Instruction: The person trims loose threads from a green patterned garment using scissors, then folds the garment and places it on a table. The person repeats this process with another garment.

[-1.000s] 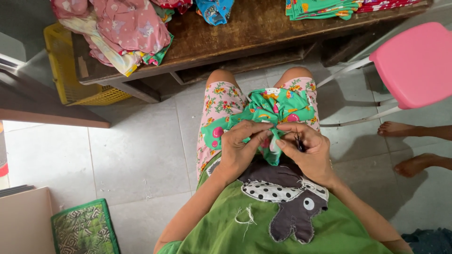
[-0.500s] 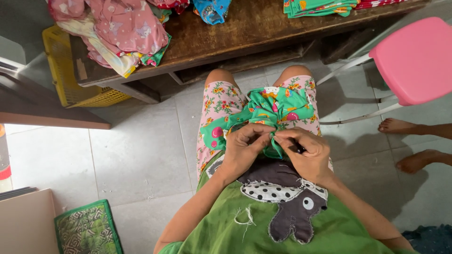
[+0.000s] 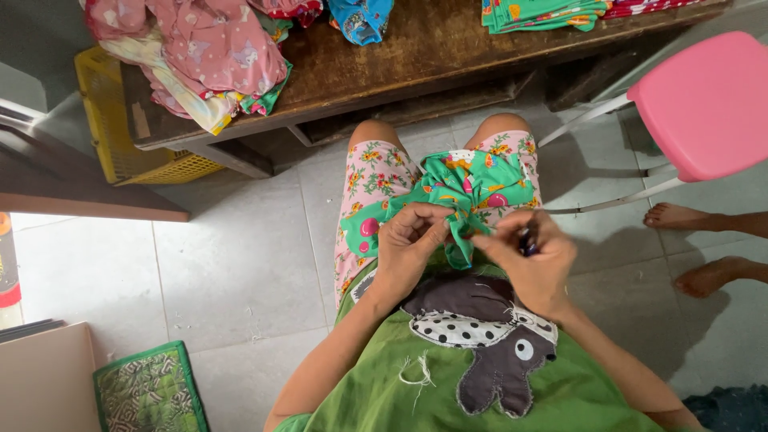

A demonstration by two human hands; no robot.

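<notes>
**Green printed cloth now bunched tighter between our two hands**

Green cloth [image 3: 472, 188] with a bright flower and fruit print lies on our lap, across the pink patterned shorts [image 3: 364, 180], at about 12 o'clock from our hands. Compared with one second ago, we have drawn both hands a little closer to the body, and the white bit that showed between the fingers then is no longer visible. The cloth looks more gathered at its near edge.

Our left hand [image 3: 408, 240] is closed on a fold of the cloth, thumb and fingers pinching it at the edge. Our right hand [image 3: 528, 256] sits just beside it, at 3 o'clock, fingers curled around a small dark object [image 3: 528, 240]; we cannot tell what kind of tool this is, because the fingers cover most of it. The fingertips of this hand also touch the cloth where a narrow strip hangs down.

We judge that the hand work on this edge goes on at the same spot, with the grip only re-set, not released.

Around us: a wooden table [image 3: 416, 56] at 12 o'clock carries piles of clothes, a pink stool [image 3: 704, 104] stands at 2 o'clock, and the bare feet of another person [image 3: 704, 248] are at 3 o'clock. A yellow basket [image 3: 112, 120] is at 10 o'clock.
</notes>
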